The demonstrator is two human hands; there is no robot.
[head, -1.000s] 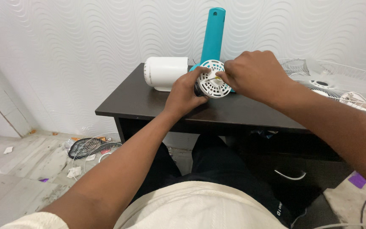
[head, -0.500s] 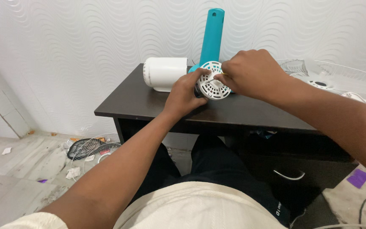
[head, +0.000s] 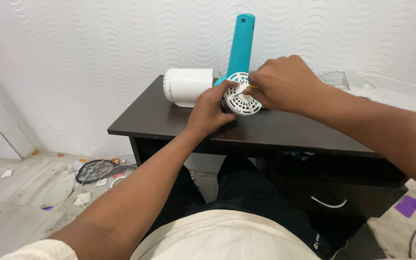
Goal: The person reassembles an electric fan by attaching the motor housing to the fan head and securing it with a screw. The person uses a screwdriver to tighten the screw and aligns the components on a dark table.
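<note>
- the left hand (head: pixel 211 107) is wrapped around the dark body behind a round white vented cover (head: pixel 240 95), holding it just above the dark worktop (head: pixel 169 118).
- the right hand (head: pixel 280 84) is pinched shut on a thin yellowish tool (head: pixel 251 87), its tip against the face of the cover; what kind of tool it is cannot be told.
- just left of the cover a white cylinder (head: pixel 187 85) lies on its side on the worktop.
- right behind the cover a teal tube (head: pixel 241 43) stands upright against the wall.
- far right of the cover lies a white wire fan guard (head: pixel 386 89).
- down on the floor, left of the worktop, lies another wire guard (head: pixel 103 171).
</note>
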